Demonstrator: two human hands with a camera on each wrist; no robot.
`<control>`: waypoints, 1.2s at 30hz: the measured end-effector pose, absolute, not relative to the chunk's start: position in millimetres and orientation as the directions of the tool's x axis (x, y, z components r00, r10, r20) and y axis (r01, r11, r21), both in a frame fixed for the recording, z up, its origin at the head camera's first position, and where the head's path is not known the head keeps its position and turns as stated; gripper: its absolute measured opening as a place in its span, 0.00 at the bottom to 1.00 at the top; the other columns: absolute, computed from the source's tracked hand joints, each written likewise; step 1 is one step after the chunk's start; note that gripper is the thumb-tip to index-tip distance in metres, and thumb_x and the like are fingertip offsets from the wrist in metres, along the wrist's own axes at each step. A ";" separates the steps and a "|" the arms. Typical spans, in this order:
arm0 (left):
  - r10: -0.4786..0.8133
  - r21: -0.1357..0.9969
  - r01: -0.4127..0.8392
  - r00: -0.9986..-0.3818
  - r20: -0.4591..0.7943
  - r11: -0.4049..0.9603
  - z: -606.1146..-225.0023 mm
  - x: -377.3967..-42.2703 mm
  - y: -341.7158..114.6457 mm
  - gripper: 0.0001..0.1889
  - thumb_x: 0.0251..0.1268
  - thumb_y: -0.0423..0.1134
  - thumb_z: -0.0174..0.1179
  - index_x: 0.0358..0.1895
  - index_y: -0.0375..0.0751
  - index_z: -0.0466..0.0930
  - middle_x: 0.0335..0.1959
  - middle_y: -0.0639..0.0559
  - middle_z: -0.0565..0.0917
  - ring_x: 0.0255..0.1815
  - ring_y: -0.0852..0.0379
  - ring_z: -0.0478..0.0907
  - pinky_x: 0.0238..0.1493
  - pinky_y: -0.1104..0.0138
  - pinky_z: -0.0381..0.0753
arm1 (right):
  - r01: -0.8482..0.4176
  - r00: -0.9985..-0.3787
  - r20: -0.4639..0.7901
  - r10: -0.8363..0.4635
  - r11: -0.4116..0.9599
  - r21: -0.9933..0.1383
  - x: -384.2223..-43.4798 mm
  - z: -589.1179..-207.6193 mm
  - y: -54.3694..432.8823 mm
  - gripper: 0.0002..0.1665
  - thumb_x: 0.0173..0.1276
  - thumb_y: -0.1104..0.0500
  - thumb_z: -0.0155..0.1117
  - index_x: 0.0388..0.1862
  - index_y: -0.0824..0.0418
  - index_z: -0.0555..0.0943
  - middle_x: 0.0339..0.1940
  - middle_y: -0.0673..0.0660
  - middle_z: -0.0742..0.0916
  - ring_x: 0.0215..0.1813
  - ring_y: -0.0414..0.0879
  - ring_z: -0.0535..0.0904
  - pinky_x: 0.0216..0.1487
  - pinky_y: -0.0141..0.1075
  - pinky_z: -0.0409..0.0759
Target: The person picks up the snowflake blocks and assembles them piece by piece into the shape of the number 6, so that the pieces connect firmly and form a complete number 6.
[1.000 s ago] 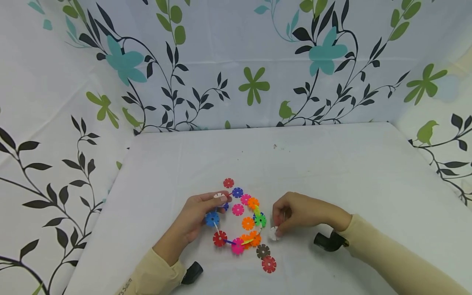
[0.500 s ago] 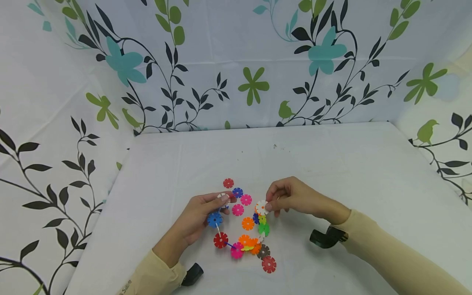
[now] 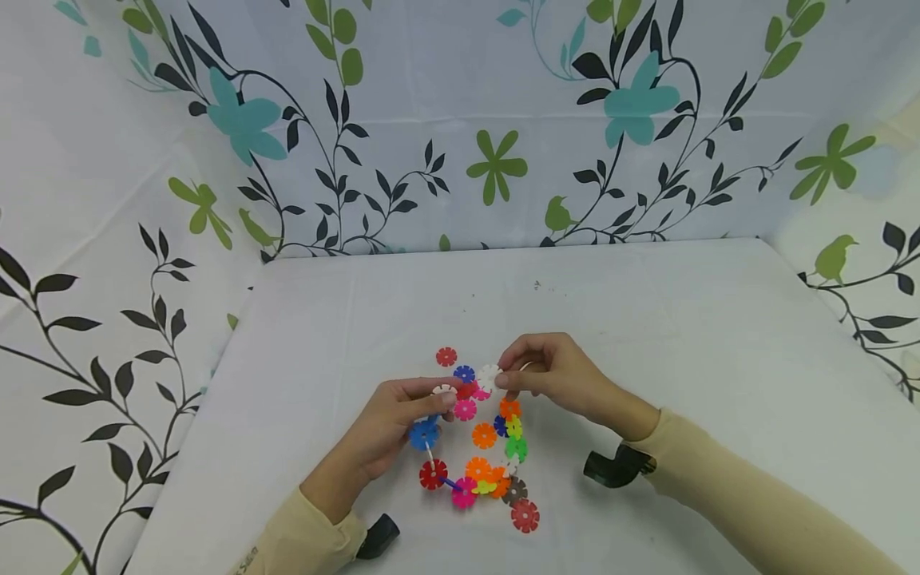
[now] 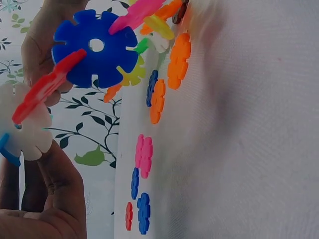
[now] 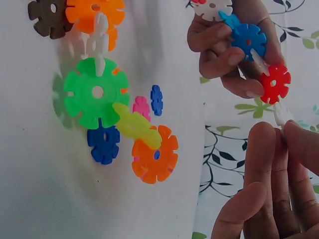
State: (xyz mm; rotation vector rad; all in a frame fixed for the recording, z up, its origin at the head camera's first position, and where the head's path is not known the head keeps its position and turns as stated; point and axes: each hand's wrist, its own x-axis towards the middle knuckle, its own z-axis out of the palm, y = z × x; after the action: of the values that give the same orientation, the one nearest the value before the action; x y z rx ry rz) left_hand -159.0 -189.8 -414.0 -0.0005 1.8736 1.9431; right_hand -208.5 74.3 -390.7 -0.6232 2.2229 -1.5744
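My left hand (image 3: 391,427) pinches a white notched disc (image 3: 444,390), part of a chain of interlocking plastic discs in several colours. The chain bends round through a blue disc (image 3: 424,434), a red disc (image 3: 434,473), a pink disc (image 3: 464,492) and a green disc (image 3: 516,449) to an orange disc (image 5: 155,155). Right beside the left fingertips, my right hand (image 3: 557,374) pinches another white disc (image 3: 489,378) between thumb and finger. In the right wrist view this white disc shows edge-on. A red piece (image 3: 467,390) shows between the two hands.
Loose discs lie on the white table: red (image 3: 446,356), blue (image 3: 464,374), pink (image 3: 465,410), orange (image 3: 484,435) and a red one (image 3: 525,516) near the front by a brown one (image 3: 514,490). A patterned curtain (image 3: 496,168) hangs behind the table.
My right hand has carried its white disc from the table, right of the chain, up and left to the left fingertips. My left hand has shifted slightly right, still holding the chain.
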 end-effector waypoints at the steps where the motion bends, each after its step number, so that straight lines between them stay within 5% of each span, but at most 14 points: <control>1: 0.309 0.952 -0.307 -0.904 -0.296 0.014 -414.1 -158.9 -189.9 0.21 0.68 0.44 0.67 0.59 0.37 0.84 0.53 0.38 0.84 0.47 0.49 0.82 0.58 0.56 0.75 | -0.153 -0.843 -0.028 -0.537 0.289 -0.945 -208.0 -391.2 73.3 0.13 0.69 0.55 0.72 0.46 0.61 0.83 0.36 0.56 0.89 0.38 0.50 0.88 0.41 0.53 0.83; 10: 0.323 0.954 -0.299 -0.902 -0.285 0.007 -413.8 -158.4 -191.6 0.21 0.68 0.44 0.68 0.59 0.36 0.84 0.48 0.38 0.87 0.46 0.48 0.85 0.62 0.52 0.73 | -0.135 -0.845 -0.028 -0.535 0.263 -0.955 -205.2 -393.1 68.6 0.16 0.68 0.56 0.72 0.47 0.66 0.82 0.37 0.62 0.89 0.37 0.51 0.88 0.48 0.57 0.83; 19: 0.322 0.956 -0.289 -0.902 -0.289 0.047 -412.4 -158.1 -190.7 0.21 0.68 0.45 0.68 0.57 0.35 0.85 0.44 0.38 0.88 0.48 0.48 0.86 0.61 0.51 0.74 | -0.150 -0.848 -0.001 -0.530 0.241 -0.959 -203.8 -393.0 67.5 0.11 0.69 0.56 0.71 0.45 0.61 0.82 0.37 0.65 0.88 0.36 0.51 0.88 0.46 0.56 0.84; 28: 0.320 0.962 -0.268 -0.908 -0.271 0.057 -412.6 -158.0 -189.7 0.21 0.68 0.45 0.67 0.57 0.35 0.85 0.45 0.37 0.88 0.47 0.48 0.86 0.61 0.51 0.75 | -0.224 -0.867 0.056 -0.495 0.287 -0.931 -199.2 -394.1 66.9 0.12 0.66 0.56 0.74 0.44 0.58 0.83 0.34 0.52 0.89 0.35 0.48 0.87 0.44 0.40 0.86; 36: 0.335 0.973 -0.212 -0.914 -0.229 0.085 -415.6 -158.9 -190.9 0.19 0.70 0.45 0.66 0.55 0.34 0.86 0.40 0.42 0.89 0.48 0.47 0.85 0.57 0.56 0.78 | -0.359 -0.843 0.167 -0.512 0.304 -0.882 -195.3 -393.2 65.8 0.09 0.66 0.56 0.74 0.43 0.58 0.87 0.34 0.46 0.89 0.34 0.43 0.87 0.39 0.39 0.86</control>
State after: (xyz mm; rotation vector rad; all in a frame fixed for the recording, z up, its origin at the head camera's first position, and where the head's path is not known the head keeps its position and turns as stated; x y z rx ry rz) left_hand -158.9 -190.9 -415.6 0.1205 1.9769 1.8840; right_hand -195.3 65.8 -393.2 -0.8139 2.4156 -1.5738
